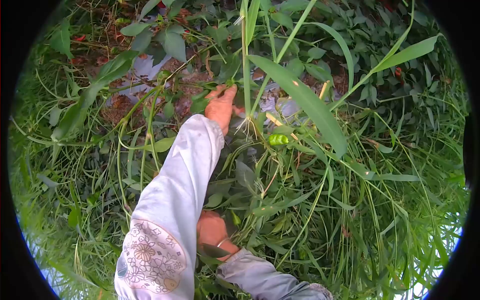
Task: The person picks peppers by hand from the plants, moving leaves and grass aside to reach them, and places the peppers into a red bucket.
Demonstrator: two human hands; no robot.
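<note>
My left hand (220,106), in a pale sleeve with a flower patch, reaches forward into the plants. Its fingers are closed at a leafy green shoot (231,80). My right hand (214,231), with a thin band at the wrist, is lower down among the leaves, partly behind my left sleeve. Its fingers look curled, and anything inside them is hidden. Close to it is a small green pepper (235,218). Another bright green pepper (278,139) lies on the foliage to the right of my left hand.
A tall grass stalk (246,65) with pale bare roots stands just right of my left hand, its broad blade (305,102) crossing the view. Long grass (370,210) tangles at the right. Pale sheeting (147,67) shows between plants. Red peppers (398,72) dot the dark leaves.
</note>
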